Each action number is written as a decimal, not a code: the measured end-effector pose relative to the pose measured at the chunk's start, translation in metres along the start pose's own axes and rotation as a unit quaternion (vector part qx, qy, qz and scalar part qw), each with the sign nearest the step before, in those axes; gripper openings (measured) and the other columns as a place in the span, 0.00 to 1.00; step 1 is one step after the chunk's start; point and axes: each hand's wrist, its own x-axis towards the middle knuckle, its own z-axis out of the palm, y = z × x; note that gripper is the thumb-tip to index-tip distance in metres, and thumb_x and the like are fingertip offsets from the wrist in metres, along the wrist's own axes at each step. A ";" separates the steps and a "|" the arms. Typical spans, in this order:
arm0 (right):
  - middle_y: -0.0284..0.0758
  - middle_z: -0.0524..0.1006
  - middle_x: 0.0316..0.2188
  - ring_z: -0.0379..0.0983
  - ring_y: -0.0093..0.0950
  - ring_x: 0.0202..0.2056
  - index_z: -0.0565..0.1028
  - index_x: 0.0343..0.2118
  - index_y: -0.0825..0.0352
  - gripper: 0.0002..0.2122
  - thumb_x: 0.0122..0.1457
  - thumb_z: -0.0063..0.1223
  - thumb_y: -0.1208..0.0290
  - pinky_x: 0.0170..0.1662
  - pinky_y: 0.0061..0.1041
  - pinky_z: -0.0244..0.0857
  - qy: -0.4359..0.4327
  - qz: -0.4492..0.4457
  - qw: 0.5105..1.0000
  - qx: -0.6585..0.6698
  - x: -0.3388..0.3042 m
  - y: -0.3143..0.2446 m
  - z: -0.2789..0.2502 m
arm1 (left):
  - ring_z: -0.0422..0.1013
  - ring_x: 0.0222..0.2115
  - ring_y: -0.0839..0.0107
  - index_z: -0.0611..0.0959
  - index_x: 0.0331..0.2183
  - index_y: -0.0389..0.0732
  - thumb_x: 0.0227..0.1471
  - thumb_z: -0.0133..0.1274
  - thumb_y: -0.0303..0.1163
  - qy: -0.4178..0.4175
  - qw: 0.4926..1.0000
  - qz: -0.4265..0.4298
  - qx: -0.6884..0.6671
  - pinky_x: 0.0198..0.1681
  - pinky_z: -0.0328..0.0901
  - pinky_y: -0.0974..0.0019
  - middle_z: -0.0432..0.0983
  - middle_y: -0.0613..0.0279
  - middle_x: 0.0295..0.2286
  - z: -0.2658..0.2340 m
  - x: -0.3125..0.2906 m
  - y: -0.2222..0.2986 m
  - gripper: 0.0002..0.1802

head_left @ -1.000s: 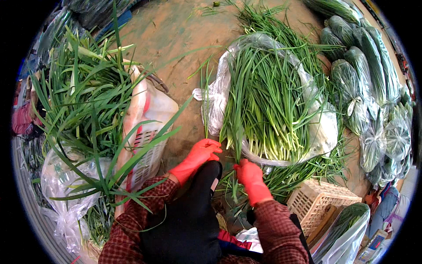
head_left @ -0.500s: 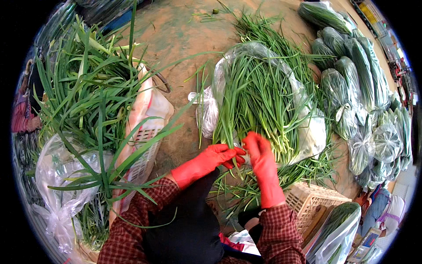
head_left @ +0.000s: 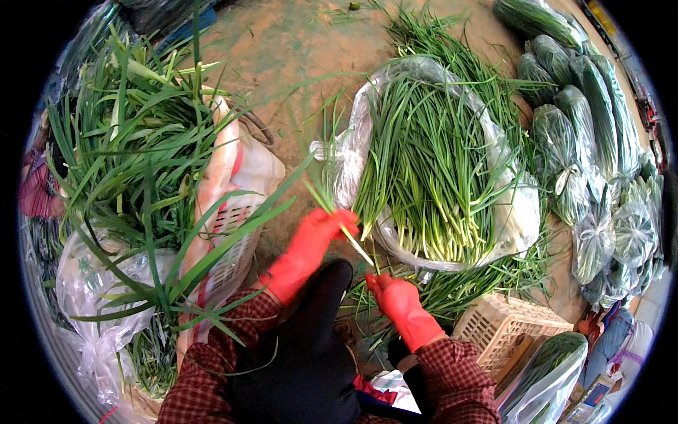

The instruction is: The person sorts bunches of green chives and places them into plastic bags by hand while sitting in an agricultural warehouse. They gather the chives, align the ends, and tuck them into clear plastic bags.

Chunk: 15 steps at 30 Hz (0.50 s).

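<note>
My left hand (head_left: 314, 237), in a red rubber glove, is closed around a few garlic chives (head_left: 357, 244). Their pale stem ends slant down toward my right hand, and their green leaves trail up and left. My right hand (head_left: 399, 300), also red-gloved, is pinched just below those stem ends, with a thin green leaf (head_left: 377, 267) standing out from its fingertips. Beyond both hands, a clear plastic bag (head_left: 519, 219) lies spread open on the ground. In it rests a thick heap of chives (head_left: 431, 162), white ends toward me.
On the left, a white plastic basket (head_left: 240, 219) overflows with long green leaves (head_left: 134, 148); a clear bag (head_left: 106, 283) hangs near it. Loose leaves (head_left: 466, 290) litter the ground before the open bag. A beige crate (head_left: 505, 321) stands at right. Several filled bags (head_left: 593, 127) are piled farther right.
My left hand has moved left, away from the heap, with the chives now tilted stem-down to the right. My right hand has dropped lower and toward me.
</note>
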 end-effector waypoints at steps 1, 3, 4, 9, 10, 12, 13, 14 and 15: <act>0.42 0.76 0.25 0.75 0.39 0.27 0.75 0.37 0.61 0.13 0.55 0.47 0.58 0.30 0.38 0.66 -0.008 -0.026 0.993 -0.111 0.000 0.017 0.009 | 0.73 0.36 0.66 0.78 0.36 0.33 0.53 0.48 0.36 0.050 0.998 0.016 -0.024 0.43 0.66 0.60 0.76 0.55 0.32 -0.011 0.013 -0.003 0.16; 0.43 0.76 0.26 0.73 0.44 0.29 0.75 0.38 0.62 0.16 0.55 0.47 0.55 0.33 0.39 0.67 -0.101 -0.070 0.974 -0.190 -0.006 0.040 0.018 | 0.72 0.33 0.63 0.76 0.37 0.33 0.53 0.46 0.33 0.040 0.993 0.054 -0.096 0.42 0.67 0.58 0.73 0.55 0.31 -0.026 0.025 0.020 0.13; 0.43 0.76 0.26 0.72 0.47 0.30 0.74 0.38 0.63 0.18 0.55 0.47 0.53 0.34 0.40 0.67 -0.149 -0.097 0.957 -0.229 -0.008 0.044 0.020 | 0.71 0.30 0.63 0.75 0.37 0.33 0.53 0.46 0.33 0.050 0.991 0.022 -0.126 0.39 0.67 0.59 0.73 0.55 0.31 -0.030 0.028 0.025 0.13; 0.41 0.78 0.29 0.75 0.30 0.26 0.69 0.44 0.71 0.27 0.54 0.47 0.48 0.28 0.26 0.67 -0.050 0.105 0.928 0.355 0.041 0.005 0.038 | 0.62 0.18 0.72 0.76 0.38 0.38 0.51 0.46 0.33 0.117 0.985 -0.120 -0.038 0.25 0.64 0.69 0.73 0.58 0.29 -0.055 0.034 -0.020 0.13; 0.40 0.78 0.28 0.74 0.27 0.25 0.70 0.43 0.71 0.26 0.56 0.45 0.47 0.25 0.23 0.66 -0.065 0.166 0.862 0.474 0.058 -0.017 0.032 | 0.61 0.16 0.73 0.76 0.38 0.38 0.51 0.46 0.33 0.111 0.985 -0.133 -0.006 0.22 0.62 0.71 0.73 0.58 0.30 -0.058 0.033 -0.029 0.13; 0.39 0.78 0.26 0.73 0.27 0.22 0.70 0.41 0.70 0.24 0.57 0.43 0.48 0.22 0.21 0.63 -0.054 0.187 0.805 0.560 0.092 -0.030 0.031 | 0.61 0.14 0.78 0.75 0.38 0.38 0.50 0.49 0.32 0.083 0.983 -0.144 0.084 0.15 0.56 0.75 0.72 0.63 0.26 -0.036 0.031 -0.031 0.13; 0.38 0.78 0.25 0.73 0.27 0.20 0.70 0.39 0.69 0.23 0.58 0.42 0.49 0.20 0.20 0.61 -0.044 0.196 0.774 0.601 0.105 -0.028 0.032 | 0.61 0.14 0.78 0.75 0.38 0.37 0.49 0.50 0.32 0.077 0.979 -0.140 0.127 0.14 0.55 0.75 0.72 0.63 0.25 -0.020 0.033 -0.039 0.13; 0.38 0.78 0.24 0.72 0.26 0.19 0.70 0.38 0.68 0.23 0.58 0.41 0.49 0.19 0.19 0.60 -0.031 0.190 0.770 0.609 0.112 -0.023 0.032 | 0.61 0.13 0.78 0.75 0.37 0.36 0.48 0.51 0.31 0.069 0.974 -0.136 0.169 0.13 0.54 0.75 0.72 0.64 0.24 -0.007 0.037 -0.045 0.13; 0.38 0.78 0.23 0.71 0.26 0.18 0.70 0.37 0.68 0.23 0.58 0.41 0.48 0.18 0.18 0.58 -0.023 0.183 0.765 0.617 0.117 -0.019 0.035 | 0.62 0.13 0.77 0.75 0.36 0.36 0.48 0.51 0.31 0.001 0.982 -0.132 0.138 0.13 0.54 0.74 0.72 0.64 0.22 -0.004 0.046 -0.055 0.13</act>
